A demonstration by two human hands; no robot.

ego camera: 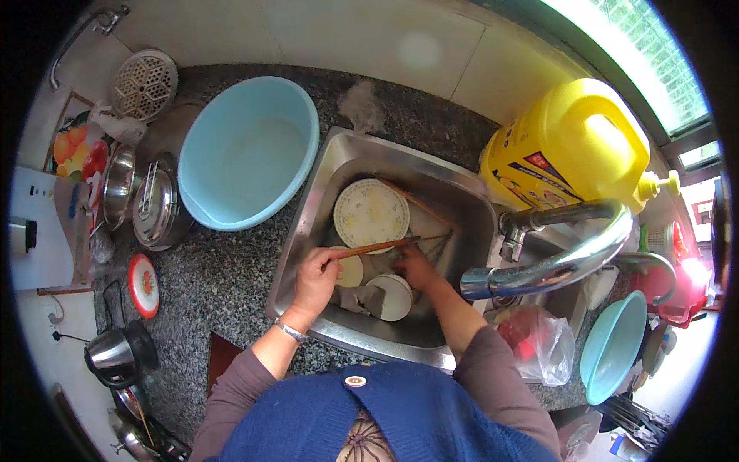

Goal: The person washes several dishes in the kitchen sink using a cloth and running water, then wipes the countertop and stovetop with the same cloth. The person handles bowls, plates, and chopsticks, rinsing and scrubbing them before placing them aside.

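Observation:
My left hand (316, 274), with a silver bangle at its wrist, grips the near end of brown wooden chopsticks (375, 246) over the stainless steel sink (479, 242). Down in the basin, my right hand (417, 268) is at the middle of the chopsticks; its fingertips are partly hidden, so its grip is unclear. Behind the chopsticks lies a round white plate (371, 211) with a floral rim. A white bowl (391, 297) sits between my wrists, beside a pale dish (350, 271) partly covered by my left hand. Another brown stick (418, 201) rests along the plate's far side.
A chrome faucet (554, 271) arches over the sink's right side. Behind it stands a large yellow pump jug (566, 144). A light blue basin (248, 153) stands left of the sink, near a lidded steel pot (155, 211). A plastic bag (554, 352) lies at the right.

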